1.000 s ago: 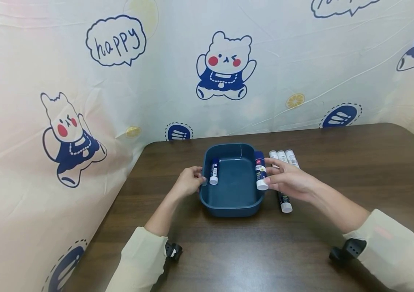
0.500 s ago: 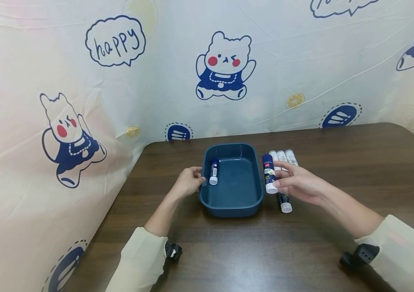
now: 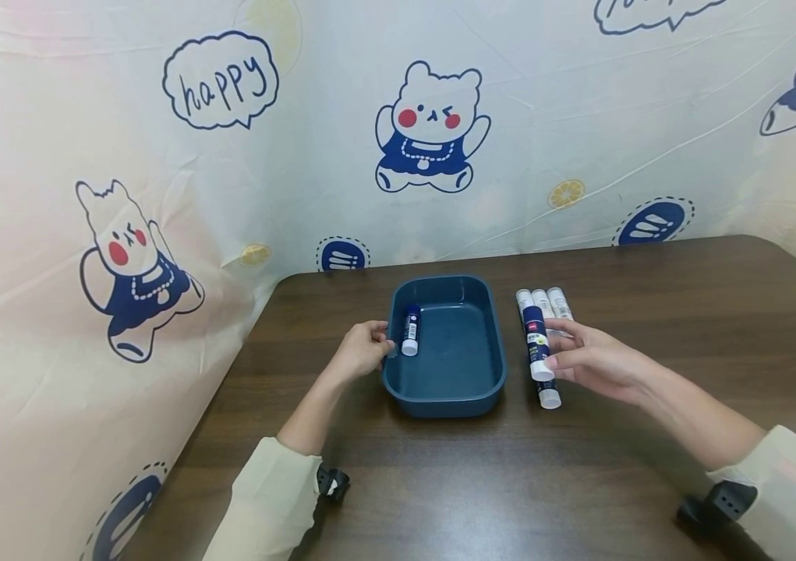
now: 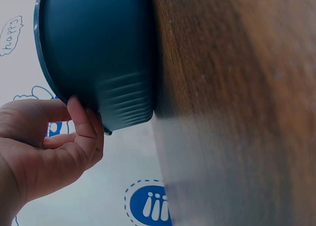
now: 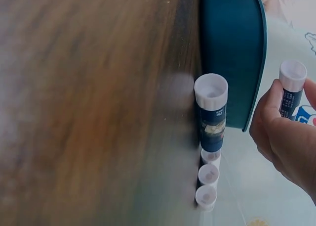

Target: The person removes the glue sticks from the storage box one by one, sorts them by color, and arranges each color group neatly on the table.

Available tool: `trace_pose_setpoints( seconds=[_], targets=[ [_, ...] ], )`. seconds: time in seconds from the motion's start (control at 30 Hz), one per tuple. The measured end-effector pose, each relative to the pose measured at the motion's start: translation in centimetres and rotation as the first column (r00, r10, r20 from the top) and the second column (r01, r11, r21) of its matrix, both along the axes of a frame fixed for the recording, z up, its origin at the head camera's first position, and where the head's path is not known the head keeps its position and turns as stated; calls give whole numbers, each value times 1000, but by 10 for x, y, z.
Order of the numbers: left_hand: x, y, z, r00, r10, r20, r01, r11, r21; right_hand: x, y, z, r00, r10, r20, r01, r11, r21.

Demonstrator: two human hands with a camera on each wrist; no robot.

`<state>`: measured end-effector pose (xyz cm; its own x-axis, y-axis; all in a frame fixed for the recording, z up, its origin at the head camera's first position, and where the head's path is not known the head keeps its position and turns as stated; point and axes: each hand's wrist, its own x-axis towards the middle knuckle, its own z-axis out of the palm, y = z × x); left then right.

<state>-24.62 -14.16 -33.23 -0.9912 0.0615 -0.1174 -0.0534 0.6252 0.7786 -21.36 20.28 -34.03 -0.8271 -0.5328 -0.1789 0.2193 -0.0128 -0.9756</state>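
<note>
My left hand [image 3: 361, 351] pinches the left rim of a dark teal plastic basin [image 3: 447, 407]; the left wrist view shows thumb and fingers at the edge of the basin [image 4: 103, 43]. Inside it, along the left wall, lies a small blue glue stick with a white end [image 3: 411, 330]. Between thumb and fingers my right hand [image 3: 597, 362] holds another blue glue stick [image 3: 536, 343], raised above the table to the right of the basin. Below it lies a blue glue stick [image 3: 549, 395], partly hidden in the head view and plain in the right wrist view [image 5: 212, 119].
Three white tubes [image 3: 542, 301] lie side by side just behind the held stick, right of the basin. The brown wooden table [image 3: 678, 312] runs back to a printed cloth [image 3: 510, 218] that hangs behind it and on the left.
My right hand has carried the glue stick rightward, from over the basin's right rim to above the tubes on the table. The left hand has stayed on the rim.
</note>
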Motion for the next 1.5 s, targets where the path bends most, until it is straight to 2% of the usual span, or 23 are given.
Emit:
trace_pose_setpoints(
  seconds=[0.5,1.5],
  targets=[
    [1,-1,1,1000,-4,-1,4,1000,7,6,18,-5,999,23,31,-23,1000,7],
    [-2,0,0,1000,5,0,-5,1000,-3,-1,42,-12,994,4,105,-19,990,143]
  ],
)
